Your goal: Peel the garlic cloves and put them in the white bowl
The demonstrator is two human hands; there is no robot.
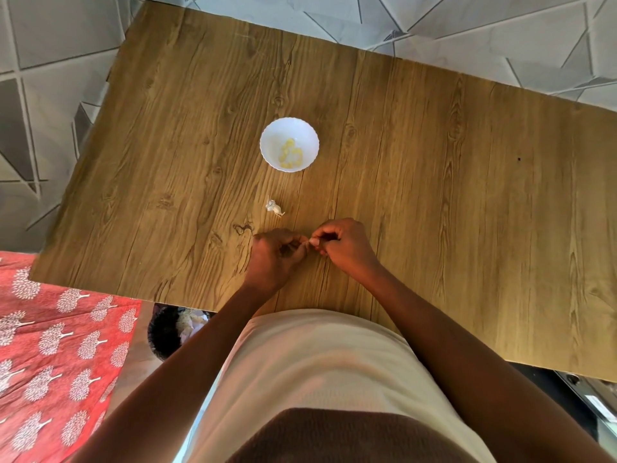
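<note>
Near the table's front edge, our left hand and right hand pinch one garlic clove between curled fingers — the white bowl sits toward mid-table, holding peeled cloves.

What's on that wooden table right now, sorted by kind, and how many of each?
White bowl: 1
Peeled garlic cloves in the bowl: about 6, hard to separate
Scrap of garlic skin on the table: 1
Garlic clove pinched between left hand and right hand: 1
Total: about 9

The person wears a plain cream sleeveless top over a dark brown garment; 2 bare arms.
</note>
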